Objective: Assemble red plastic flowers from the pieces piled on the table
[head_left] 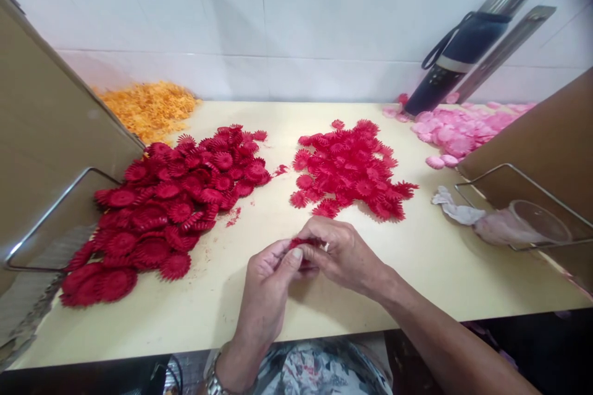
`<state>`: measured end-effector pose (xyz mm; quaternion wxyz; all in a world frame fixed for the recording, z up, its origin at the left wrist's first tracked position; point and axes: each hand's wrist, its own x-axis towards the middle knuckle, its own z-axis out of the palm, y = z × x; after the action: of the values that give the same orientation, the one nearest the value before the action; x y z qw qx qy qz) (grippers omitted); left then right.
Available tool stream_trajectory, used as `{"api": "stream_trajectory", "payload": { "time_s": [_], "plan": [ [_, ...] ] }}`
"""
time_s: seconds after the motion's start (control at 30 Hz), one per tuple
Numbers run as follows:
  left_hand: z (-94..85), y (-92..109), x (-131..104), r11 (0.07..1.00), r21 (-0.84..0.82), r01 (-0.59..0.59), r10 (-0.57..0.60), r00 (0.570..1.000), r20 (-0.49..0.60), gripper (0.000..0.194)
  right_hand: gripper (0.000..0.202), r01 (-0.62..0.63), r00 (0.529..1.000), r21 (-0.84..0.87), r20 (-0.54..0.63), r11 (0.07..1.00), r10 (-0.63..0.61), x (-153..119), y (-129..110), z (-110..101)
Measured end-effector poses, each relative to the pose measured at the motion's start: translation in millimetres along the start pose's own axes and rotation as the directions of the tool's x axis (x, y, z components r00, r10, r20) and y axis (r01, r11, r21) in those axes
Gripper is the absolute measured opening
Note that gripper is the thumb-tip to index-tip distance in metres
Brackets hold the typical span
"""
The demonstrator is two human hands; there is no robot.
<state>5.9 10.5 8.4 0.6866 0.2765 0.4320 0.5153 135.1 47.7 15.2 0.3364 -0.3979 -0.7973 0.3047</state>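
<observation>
My left hand (271, 278) and my right hand (340, 253) meet near the table's front edge. Between their pressed fingertips is a small dark red petal piece (301, 242), mostly hidden by the thumbs and fingers. It looks like the fringed round pieces lying around it. Left of my hands lies a large heap of dark red fringed petal pieces (152, 216), cupped and stacked on one another. Just beyond my right hand spreads a smaller pile of brighter red fringed petal pieces (352, 166).
Orange petals (148, 108) lie at the back left, pink petal discs (463, 133) at the back right. A dark blue bottle (458, 62) leans on the tiled wall. Cardboard panels with wire brackets flank the table (435, 265). A clear plastic cup (542, 222) lies at right.
</observation>
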Motion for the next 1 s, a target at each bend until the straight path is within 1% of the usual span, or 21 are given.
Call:
{"api": "stream_trajectory", "payload": {
  "time_s": [0.13,0.23,0.3,0.37,0.43,0.47,0.53,0.6,0.67,0.8,0.9,1.0],
  "plan": [
    [-1.5,-4,2,0.997,0.076,-0.01,0.013,0.999,-0.041,0.014,0.013,-0.098,0.995,0.096,0.018,0.991,0.096,-3,-1,-3],
    [-2.7,-5,2,0.993,0.111,-0.034,0.038,0.999,-0.031,0.013,0.009,-0.159,0.987,0.174,0.063,0.972,0.15,-5,-1,-6],
    [-3.7,-4,1,0.992,0.115,-0.046,0.047,0.999,-0.005,0.012,0.005,-0.209,0.977,0.285,0.099,0.936,0.188,-5,1,-7],
    [-4.6,-3,-1,0.993,0.107,-0.046,0.044,0.999,0.023,0.013,0.007,-0.257,0.966,0.403,0.124,0.878,0.226,-6,2,-7],
    [-5.4,-3,-3,0.995,0.093,-0.04,0.037,0.999,0.039,0.015,0.009,-0.28,0.96,0.482,0.134,0.83,0.246,-7,2,-8],
    [-5.7,-2,-3,0.995,0.09,-0.04,0.036,0.998,0.044,0.015,0.009,-0.28,0.96,0.499,0.126,0.82,0.251,-7,2,-8],
    [-5.7,-2,-3,0.993,0.102,-0.056,0.051,0.997,0.054,0.017,0.009,-0.263,0.963,0.486,0.076,0.833,0.26,-7,-1,-7],
    [-5.3,-3,-3,0.986,0.137,-0.092,0.085,0.995,0.059,0.017,0.008,-0.238,0.965,0.426,0.001,0.873,0.263,-7,-5,-6],
    [-4.7,-3,-3,0.977,0.177,-0.121,0.114,0.992,0.052,0.016,0.008,-0.222,0.965,0.373,-0.046,0.901,0.257,-8,-8,-4],
    [-3.7,-3,-1,0.972,0.199,-0.124,0.124,0.992,0.015,0.013,0.012,-0.214,0.962,0.337,-0.09,0.917,0.257,-8,-13,1],
    [-2.2,-2,-1,0.981,0.155,-0.117,0.121,0.992,-0.019,0.013,0.014,-0.187,0.963,0.291,-0.135,0.938,0.234,-8,-15,5],
    [-0.4,-1,-2,0.988,0.094,-0.125,0.131,0.99,-0.055,0.018,0.016,-0.156,0.973,0.3,-0.117,0.941,0.199,-9,-17,5]
  ]
}}
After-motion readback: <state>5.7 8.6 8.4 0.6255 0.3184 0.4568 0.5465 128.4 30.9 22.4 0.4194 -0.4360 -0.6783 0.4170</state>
